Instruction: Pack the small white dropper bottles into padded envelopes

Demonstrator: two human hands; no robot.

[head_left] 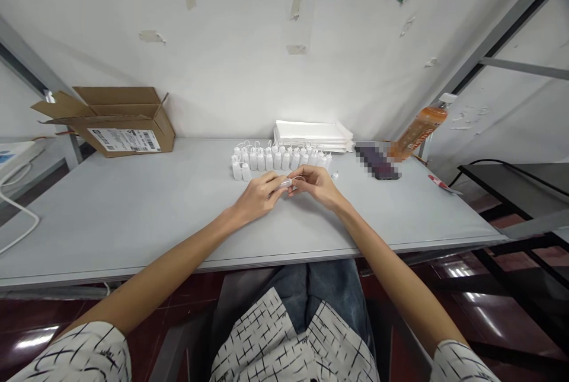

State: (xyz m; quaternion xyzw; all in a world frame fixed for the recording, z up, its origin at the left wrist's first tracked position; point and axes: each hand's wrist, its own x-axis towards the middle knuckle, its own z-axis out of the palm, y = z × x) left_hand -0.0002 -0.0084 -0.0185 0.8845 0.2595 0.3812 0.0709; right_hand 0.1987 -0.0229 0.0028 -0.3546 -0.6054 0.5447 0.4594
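Note:
Between my hands, just above the table, lies a small white squeeze bottle [285, 182] on its side, its tip pointing right. My left hand [258, 197] is closed around the bottle's body, which its fingers partly hide. My right hand [316, 185] pinches at the tip end, where a thin clear cap strap [299, 178] loops up. The exact spot under the right fingertips is hidden. Behind my hands, several similar white bottles [278, 160] stand upright in close rows, many with thin looped straps. A small white cap-like piece [335, 175] sits right of them.
The grey table [133, 210] meets a white wall. An opened cardboard box [128, 127] stands back left. White flat sheets or trays [311, 133] are stacked behind the bottles. To the right are a blurred-out phone [377, 161], an orange drink bottle [420, 133] and a red-white packet [443, 184].

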